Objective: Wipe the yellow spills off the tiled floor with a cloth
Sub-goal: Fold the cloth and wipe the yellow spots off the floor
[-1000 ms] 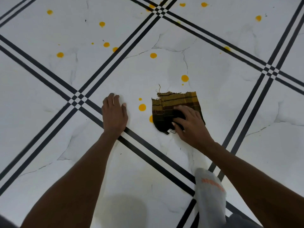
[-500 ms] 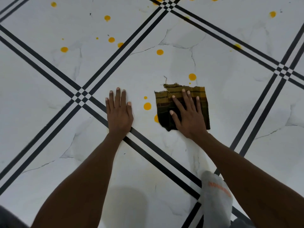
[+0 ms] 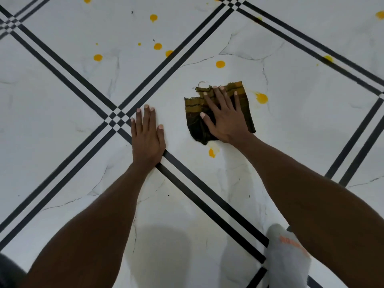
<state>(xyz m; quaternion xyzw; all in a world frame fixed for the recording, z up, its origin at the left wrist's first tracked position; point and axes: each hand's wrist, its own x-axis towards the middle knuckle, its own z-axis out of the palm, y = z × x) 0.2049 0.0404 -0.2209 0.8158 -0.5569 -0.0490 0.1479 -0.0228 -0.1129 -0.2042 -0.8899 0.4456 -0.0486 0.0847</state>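
Note:
A folded brown and yellow checked cloth (image 3: 193, 113) lies flat on the white tiled floor (image 3: 62, 90). My right hand (image 3: 223, 117) presses on it with straight, spread fingers. My left hand (image 3: 146, 136) rests flat on the floor to the cloth's left, fingers straight. A smeared yellow spill (image 3: 212, 152) sits just below the cloth's near corner. Another yellow spill (image 3: 261, 98) with a faint streak lies right of the cloth. A round drop (image 3: 220, 64) lies beyond the cloth, and several more drops (image 3: 158, 46) dot the far left tile.
Black double stripes (image 3: 116, 115) cross the floor between tiles. My foot in a grey sock (image 3: 287, 254) stands at the lower right. More yellow drops lie on the far stripe (image 3: 328, 58) and at the top right edge (image 3: 379, 15).
My right hand slid the cloth left and away over the two drops that lay beside it; a yellow smear now shows below the cloth. The spill once beyond it now lies to its right.

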